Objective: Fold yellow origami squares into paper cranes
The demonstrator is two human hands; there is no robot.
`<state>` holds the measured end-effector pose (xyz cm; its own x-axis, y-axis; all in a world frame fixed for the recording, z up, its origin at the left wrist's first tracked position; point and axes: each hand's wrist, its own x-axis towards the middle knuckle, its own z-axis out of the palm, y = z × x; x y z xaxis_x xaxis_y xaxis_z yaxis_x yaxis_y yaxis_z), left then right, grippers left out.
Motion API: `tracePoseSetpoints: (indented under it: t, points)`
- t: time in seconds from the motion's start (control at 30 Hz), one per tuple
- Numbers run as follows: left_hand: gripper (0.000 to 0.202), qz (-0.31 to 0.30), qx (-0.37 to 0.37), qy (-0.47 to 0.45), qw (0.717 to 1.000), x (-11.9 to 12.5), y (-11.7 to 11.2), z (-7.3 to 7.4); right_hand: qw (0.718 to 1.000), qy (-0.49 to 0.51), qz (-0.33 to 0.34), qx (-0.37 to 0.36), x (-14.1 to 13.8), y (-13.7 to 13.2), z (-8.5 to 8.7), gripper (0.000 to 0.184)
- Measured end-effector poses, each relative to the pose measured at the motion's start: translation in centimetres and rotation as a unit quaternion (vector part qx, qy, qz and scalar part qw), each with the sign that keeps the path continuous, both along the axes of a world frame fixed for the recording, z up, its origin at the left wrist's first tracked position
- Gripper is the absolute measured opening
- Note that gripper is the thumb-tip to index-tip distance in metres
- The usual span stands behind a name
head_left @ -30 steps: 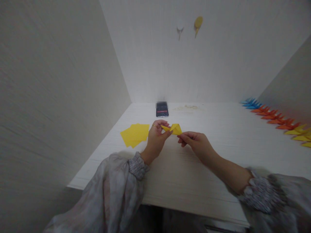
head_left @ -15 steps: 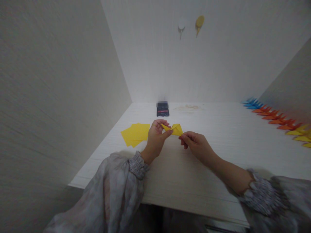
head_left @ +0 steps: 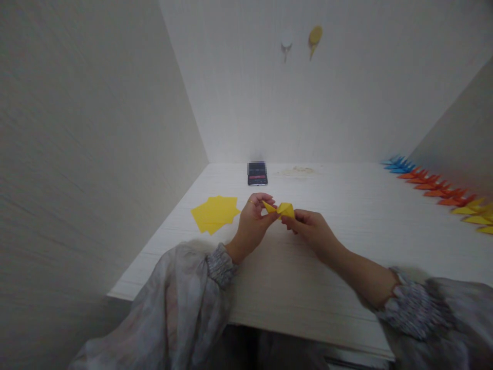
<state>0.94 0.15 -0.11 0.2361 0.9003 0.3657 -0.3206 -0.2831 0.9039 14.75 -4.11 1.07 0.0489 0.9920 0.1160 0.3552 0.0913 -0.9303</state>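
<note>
Between my two hands is a folded piece of yellow origami paper point(head_left: 285, 209), raised a little over the white table. My left hand point(head_left: 256, 218) pinches its left part, where a pointed tip sticks out between thumb and fingers. On the other side, my right hand point(head_left: 306, 222) grips the lower right edge, thumb in front. The fingers behind the paper are partly hidden. Left of my left hand lies a fanned pile of yellow paper sheets point(head_left: 213, 213).
A phone point(head_left: 257, 173) stands at the back of the white table point(head_left: 300, 288). Along the right side runs a row of folded paper pieces, blue point(head_left: 400, 164), orange point(head_left: 435, 186) and yellow point(head_left: 477, 211). Two hooks, one white point(head_left: 286, 45) and one yellow point(head_left: 316, 35), are on the back wall.
My left hand has moved slightly right and down, closer to my right hand. The folded paper has shifted right and turned, and my right thumb now lies further over it.
</note>
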Motion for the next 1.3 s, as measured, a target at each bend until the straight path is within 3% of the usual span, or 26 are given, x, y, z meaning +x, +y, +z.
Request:
tracePoseSetpoints:
  t: [0.37, 0.63, 0.77, 0.93, 1.07, 1.3]
  points:
    - [0.042, 0.006, -0.035, -0.051, 0.998, -0.2, 0.4, -0.1, 0.999, 0.020, 0.000, -0.040, 0.4, 0.1, -0.4, 0.023]
    - [0.045, 0.057, -0.046, -0.058, 0.996, -0.6, 1.2, -0.3, 0.994, 0.100, -0.026, -0.030, 1.5, 0.3, -0.7, 0.015]
    - [0.043, 0.010, -0.050, -0.015, 0.999, -0.4, 0.6, -0.2, 0.988, 0.149, -0.041, 0.025, 0.9, 0.2, 0.0, 0.019]
    - [0.044, -0.069, -0.060, 0.007, 0.996, -0.1, -0.1, 0.1, 0.995, 0.085, 0.056, -0.023, 0.0, 0.0, 0.2, 0.026]
    - [0.042, -0.065, -0.075, 0.001, 0.995, 0.0, -0.2, 0.1, 0.997, 0.058, 0.045, -0.029, -0.1, -0.1, -0.1, 0.022]
    - [0.024, -0.082, -0.114, 0.043, 0.989, -0.2, -0.4, 0.7, 0.990, 0.127, 0.042, -0.051, 0.2, -0.1, -0.1, 0.018]
